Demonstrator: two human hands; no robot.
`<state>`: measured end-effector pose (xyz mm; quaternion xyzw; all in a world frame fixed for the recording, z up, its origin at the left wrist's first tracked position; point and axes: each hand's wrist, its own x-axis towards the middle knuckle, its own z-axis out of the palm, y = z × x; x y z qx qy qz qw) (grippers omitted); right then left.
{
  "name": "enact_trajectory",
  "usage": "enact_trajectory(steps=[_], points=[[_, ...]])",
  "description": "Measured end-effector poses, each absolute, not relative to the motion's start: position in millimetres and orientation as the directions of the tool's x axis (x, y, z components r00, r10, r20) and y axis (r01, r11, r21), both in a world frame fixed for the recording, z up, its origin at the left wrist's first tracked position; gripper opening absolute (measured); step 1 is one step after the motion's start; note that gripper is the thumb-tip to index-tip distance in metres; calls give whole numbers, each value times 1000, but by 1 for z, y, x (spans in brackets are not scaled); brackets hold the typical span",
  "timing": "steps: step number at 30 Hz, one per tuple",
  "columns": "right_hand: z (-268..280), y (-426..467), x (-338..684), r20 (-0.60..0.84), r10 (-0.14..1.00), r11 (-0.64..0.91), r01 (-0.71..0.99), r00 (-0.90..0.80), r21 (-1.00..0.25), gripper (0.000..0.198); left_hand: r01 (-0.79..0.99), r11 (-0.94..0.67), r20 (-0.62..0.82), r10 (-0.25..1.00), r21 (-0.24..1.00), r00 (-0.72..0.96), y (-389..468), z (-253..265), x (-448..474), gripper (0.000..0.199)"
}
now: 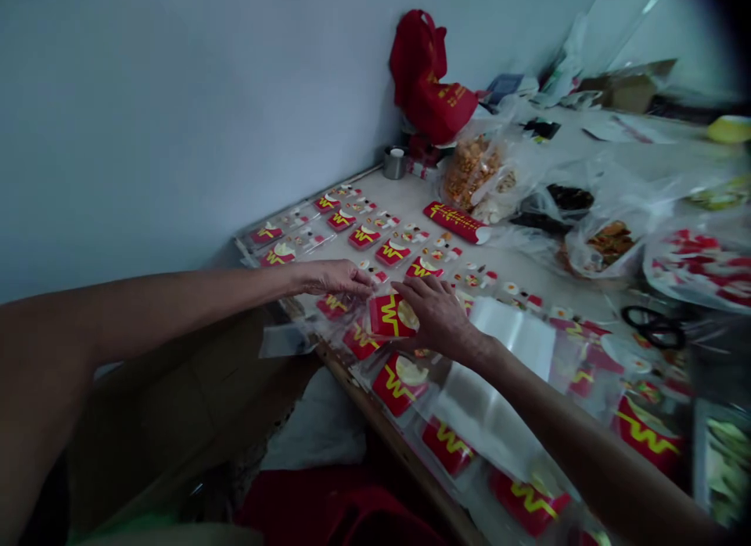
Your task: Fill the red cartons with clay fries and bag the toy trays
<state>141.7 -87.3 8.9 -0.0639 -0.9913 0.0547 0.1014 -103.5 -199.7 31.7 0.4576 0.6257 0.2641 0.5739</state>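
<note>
Over the near edge of the table, my right hand grips a small packet that has a red front, a yellow zigzag and a pale round piece beside it. My left hand pinches the clear plastic at the packet's upper left corner, thumb and fingers closed. Beneath and around both hands lie similar red-and-yellow packets in clear plastic, set out in rows. White translucent sheets rest under my right forearm. My right fingertips are partly hidden behind the packet.
Clear bags of small loose parts crowd the table's far side, near a red cloth bag and a metal cup. Black-handled scissors and a bag of red and white pieces lie right. A cardboard box stands below.
</note>
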Motion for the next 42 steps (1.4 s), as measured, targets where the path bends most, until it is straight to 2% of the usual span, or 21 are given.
enact_trajectory(steps=[3, 7, 11, 14, 17, 22, 30, 34, 37, 40, 42], points=[[3, -78, 149, 204, 170, 977, 139, -964, -160, 95, 251, 465, -504, 855, 849, 123, -181, 31, -99, 44], [-7, -66, 153, 219, 199, 974, 168, -955, -152, 93, 205, 526, -561, 806, 825, 189, -156, 25, -95, 50], [-16, -58, 154, 207, 298, 948, 264, -932, -179, 96, 254, 516, -557, 822, 818, 121, -129, 19, -95, 45], [-15, -53, 156, 197, 347, 928, 305, -917, -216, 100, 283, 505, -566, 800, 815, 200, -110, 20, -96, 43], [-11, -48, 158, 216, 313, 942, 273, -925, -196, 100, 238, 498, -550, 785, 834, 285, -99, 24, -96, 47], [-6, -44, 159, 209, 263, 962, 240, -942, -131, 103, 157, 490, -514, 813, 858, 275, -100, 19, -94, 60], [-8, -52, 145, 108, 268, 938, 234, -957, -255, 105, 272, 476, -538, 806, 836, 246, -102, 21, -89, 90], [-3, -68, 138, 97, 344, 921, 315, -934, -229, 110, 278, 366, -441, 849, 888, 292, -93, 15, -92, 79], [-6, -79, 132, 76, 399, 902, 377, -914, -209, 99, 445, 170, -293, 929, 879, 225, -92, 11, -92, 68], [-13, -84, 126, 42, 472, 866, 454, -881, -209, 86, 701, -22, -44, 996, 712, 75, -113, 10, -84, 55], [-17, -87, 123, 43, 500, 852, 482, -865, -204, 83, 818, -12, 152, 984, 575, -92, -141, 7, -74, 42]])
